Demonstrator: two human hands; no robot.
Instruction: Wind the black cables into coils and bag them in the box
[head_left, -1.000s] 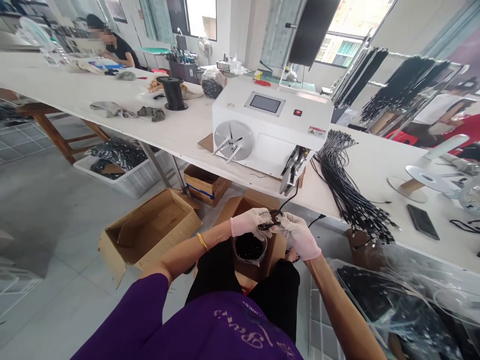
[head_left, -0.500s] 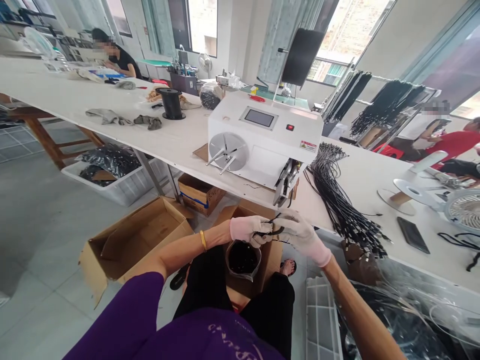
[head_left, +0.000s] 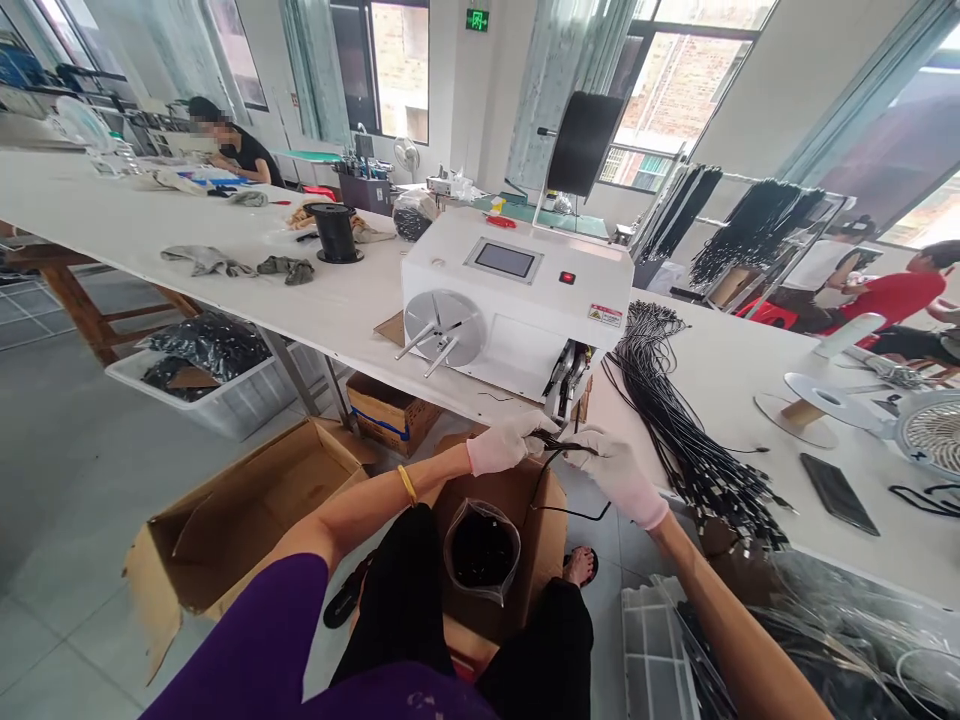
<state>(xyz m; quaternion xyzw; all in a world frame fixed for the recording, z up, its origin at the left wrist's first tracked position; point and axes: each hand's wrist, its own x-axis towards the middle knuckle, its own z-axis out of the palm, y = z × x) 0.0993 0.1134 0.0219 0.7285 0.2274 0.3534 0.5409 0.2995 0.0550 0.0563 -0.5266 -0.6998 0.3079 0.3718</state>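
Black cable (head_left: pixel 556 440) stretches between my two gloved hands, just in front of the white machine (head_left: pixel 517 290) at the table edge. My left hand (head_left: pixel 510 443) pinches its left part, and my right hand (head_left: pixel 611 468) grips the right part. A loose loop of the cable hangs below my fingers, over an open cardboard box (head_left: pixel 551 505). The machine's metal jaw (head_left: pixel 566 380) is right above my hands. In the box between my legs stands a clear plastic bag (head_left: pixel 482 550) with small black pieces in it.
A bundle of black cables (head_left: pixel 686 430) lies right of the machine, beside a phone (head_left: pixel 838 492). Another open cardboard box (head_left: pixel 247 510) is on the floor at left. A black spool (head_left: pixel 334 232) stands on the table (head_left: pixel 225 305). Crates flank the floor; other people sit farther off.
My hands have drawn slightly apart, pulling the cable into a straighter stretch between them. A loop of it now dangles below. The head view has tilted up a little.
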